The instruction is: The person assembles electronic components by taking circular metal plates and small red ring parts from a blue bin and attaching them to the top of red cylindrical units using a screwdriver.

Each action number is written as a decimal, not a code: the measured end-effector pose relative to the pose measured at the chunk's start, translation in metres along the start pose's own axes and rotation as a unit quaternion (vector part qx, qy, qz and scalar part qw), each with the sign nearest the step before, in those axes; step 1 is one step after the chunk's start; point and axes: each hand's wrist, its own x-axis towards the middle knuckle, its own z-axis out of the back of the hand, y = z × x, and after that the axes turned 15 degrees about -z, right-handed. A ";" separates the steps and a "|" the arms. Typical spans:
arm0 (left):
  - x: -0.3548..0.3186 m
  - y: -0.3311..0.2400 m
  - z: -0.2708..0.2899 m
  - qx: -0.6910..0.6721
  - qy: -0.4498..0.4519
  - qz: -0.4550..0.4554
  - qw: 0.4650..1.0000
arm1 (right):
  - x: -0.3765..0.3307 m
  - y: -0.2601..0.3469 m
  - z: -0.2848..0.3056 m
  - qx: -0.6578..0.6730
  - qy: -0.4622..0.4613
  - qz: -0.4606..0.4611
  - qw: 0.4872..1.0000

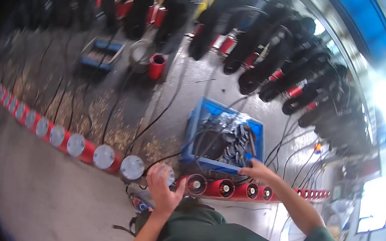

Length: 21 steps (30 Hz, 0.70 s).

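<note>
A row of red cylinders (221, 188) lies on its side along the floor in front of me. Those to the left carry round grey-white caps (103, 156); those to the right show open ends. My left hand (164, 186) presses on a capped cylinder in the middle of the row, fingers spread over the cap. My right hand (257, 169) reaches into the near edge of a blue crate (193, 130), which is filled with shiny metal parts (235, 137). I cannot tell whether the fingers have closed on a part.
Black cables run from the cylinders across the floor. Dark hanging shapes with red cylinders (295, 91) line the back right. A red bucket (156, 65), a grey pot (139, 54) and a second blue crate (100, 53) stand further off. Metal shavings litter the floor at left.
</note>
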 end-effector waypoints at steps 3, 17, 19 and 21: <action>0.046 -0.058 -0.064 -0.165 0.069 -0.077 0.981 | 0.076 -0.034 0.035 -0.058 -0.252 0.119 0.959; 0.027 -0.086 -0.351 0.096 0.434 -0.118 0.888 | 0.158 0.024 0.056 0.000 -0.439 0.353 0.826; 0.025 -0.090 -0.341 0.034 0.383 -0.062 0.921 | 0.177 0.043 0.052 -0.013 -0.423 0.416 0.805; 0.029 -0.085 -0.333 -0.006 0.352 -0.018 0.936 | 0.191 0.060 0.052 -0.004 -0.433 0.426 0.794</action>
